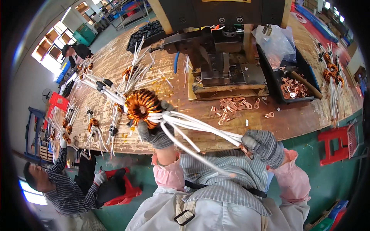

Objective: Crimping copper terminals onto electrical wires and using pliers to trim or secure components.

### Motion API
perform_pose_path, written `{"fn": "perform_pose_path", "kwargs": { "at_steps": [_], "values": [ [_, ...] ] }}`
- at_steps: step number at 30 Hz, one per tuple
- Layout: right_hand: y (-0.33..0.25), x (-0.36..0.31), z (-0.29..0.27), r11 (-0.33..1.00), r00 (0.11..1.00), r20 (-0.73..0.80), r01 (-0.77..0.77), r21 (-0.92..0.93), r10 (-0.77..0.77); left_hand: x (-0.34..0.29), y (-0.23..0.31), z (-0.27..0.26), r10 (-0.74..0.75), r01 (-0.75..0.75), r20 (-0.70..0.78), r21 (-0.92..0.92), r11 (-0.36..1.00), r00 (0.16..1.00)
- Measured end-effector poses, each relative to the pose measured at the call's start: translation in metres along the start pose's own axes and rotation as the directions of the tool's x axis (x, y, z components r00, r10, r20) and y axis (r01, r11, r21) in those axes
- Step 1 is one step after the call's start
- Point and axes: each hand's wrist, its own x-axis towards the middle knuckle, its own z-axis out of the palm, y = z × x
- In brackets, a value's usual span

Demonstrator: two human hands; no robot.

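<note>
My left hand (157, 135), in a grey glove, is closed round a ring-shaped coil (141, 106) of copper wire. Thick white leads (204, 126) run from the coil to the right. My right hand (266, 147), also gloved, pinches the far ends of some of these leads. A copper cable lug (246, 151) shows at its fingertips, on the lead ends. One white lead (192, 154) hangs loose below, its tip bare. Both hands are over the table's near edge, in front of a dark metal press (227, 71).
Loose copper lugs (231, 106) lie before the press. On its right, a black bin (300, 101) holds more lugs, a plastic bag (279, 46) and a wooden-handled tool (306, 83). More coils (332, 73) lie at both sides. A co-worker (65, 184) sits at the left.
</note>
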Motion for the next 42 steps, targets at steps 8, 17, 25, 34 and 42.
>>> {"fn": "perform_pose_path", "kwargs": {
  "at_steps": [8, 17, 25, 34, 42],
  "values": [
    [0.015, -0.002, -0.031, 0.897, 0.974, 0.216, -0.150, 0.417, 0.063, -0.016, 0.007, -0.034, -0.009, 0.007, -0.067, -0.031, 0.999, 0.998],
    [0.003, -0.012, -0.038, 0.781, 0.941, 0.296, -0.309, 0.543, 0.167, -0.007, -0.006, -0.015, -0.091, 0.097, 0.067, -0.101, 0.990, 0.994],
    [0.010, -0.001, -0.038, 0.946, 0.975, 0.190, -0.164, 0.281, 0.112, -0.005, -0.018, -0.008, -0.109, 0.122, 0.110, -0.120, 0.985, 0.988],
    [0.047, -0.002, -0.013, 0.987, 0.988, 0.005, 0.152, -0.046, -0.152, -0.013, -0.017, -0.015, 0.065, -0.070, -0.138, -0.030, 0.997, 0.988],
    [0.050, -0.015, -0.022, 0.986, 0.994, -0.019, 0.102, -0.129, -0.105, -0.019, -0.014, 0.002, -0.012, 0.018, -0.061, 0.105, 0.994, 0.998]
  ]
}}
